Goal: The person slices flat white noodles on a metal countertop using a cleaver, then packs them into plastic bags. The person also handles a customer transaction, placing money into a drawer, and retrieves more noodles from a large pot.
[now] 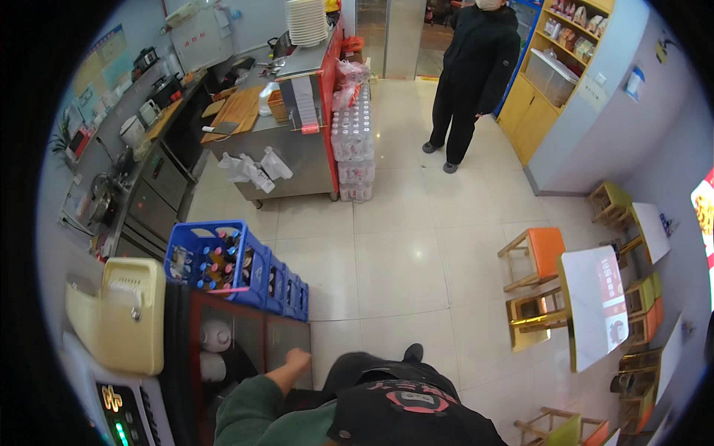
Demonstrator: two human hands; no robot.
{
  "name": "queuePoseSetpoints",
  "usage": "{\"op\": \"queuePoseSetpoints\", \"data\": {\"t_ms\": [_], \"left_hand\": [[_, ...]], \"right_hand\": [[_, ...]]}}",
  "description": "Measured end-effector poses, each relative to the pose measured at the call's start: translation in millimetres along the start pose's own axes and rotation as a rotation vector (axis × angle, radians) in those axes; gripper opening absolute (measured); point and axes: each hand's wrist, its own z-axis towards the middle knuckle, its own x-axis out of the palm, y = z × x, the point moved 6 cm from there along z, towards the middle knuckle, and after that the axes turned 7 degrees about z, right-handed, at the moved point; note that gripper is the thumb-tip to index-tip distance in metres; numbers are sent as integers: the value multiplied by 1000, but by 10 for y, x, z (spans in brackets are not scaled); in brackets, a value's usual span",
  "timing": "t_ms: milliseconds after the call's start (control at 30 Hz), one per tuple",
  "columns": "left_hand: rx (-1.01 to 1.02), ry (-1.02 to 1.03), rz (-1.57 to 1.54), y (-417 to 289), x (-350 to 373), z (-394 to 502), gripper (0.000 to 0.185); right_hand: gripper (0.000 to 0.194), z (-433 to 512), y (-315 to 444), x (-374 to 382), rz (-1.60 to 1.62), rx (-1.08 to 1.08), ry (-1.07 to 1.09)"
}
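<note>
My left hand (pixel 298 359) is curled at the edge of the glass door (pixel 287 334) of a low dark cabinet (pixel 189 334); the fingers are partly hidden, so I cannot tell whether they grip the door. White bowls or cups (pixel 215 334) show behind the glass. My left arm wears a green sleeve, and a black printed apron covers my front. My right hand is out of view. Beside the cabinet stand stacked blue plastic crates (pixel 256 279), the top one holding several capped bottles (pixel 217 262). A cream-coloured appliance (pixel 134 318) sits on the cabinet.
A person (pixel 474 72) in black stands ahead near the doorway. A steel counter (pixel 295 167) carries stacked plates (pixel 307 22), a wooden cutting board (pixel 237 114) and a cleaver (pixel 225 128). Shrink-wrapped bottles (pixel 352 139) stand beside it. At right are a table (pixel 594 306) and an orange stool (pixel 545 252).
</note>
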Motion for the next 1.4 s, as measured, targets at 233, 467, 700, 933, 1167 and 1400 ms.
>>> {"op": "queuePoseSetpoints", "data": {"t_ms": [233,467,700,933,1167,1400], "left_hand": [[-31,-353,-925,-560,-956,194,7],[289,-243,-1260,-1971,-3457,1303,9],[242,-556,-1081,-1353,-5573,2417,21],[-316,-497,-1204,584,-5617,3536,25],[-699,-362,-1597,1324,-4990,3337,13],[-773,-209,-1547,3093,-5444,3923,14]], "right_hand": [[26,801,2459,-5592,-359,-326,-798],[33,284,6810,-7028,545,-987,-454],[35,635,8432,-7235,-133,-907,-318],[32,1192,10805,-8082,-340,-864,-240],[30,1013,14762,-7917,-398,-1420,-202],[45,1417,17590,-8358,-548,-1160,-816]]}}
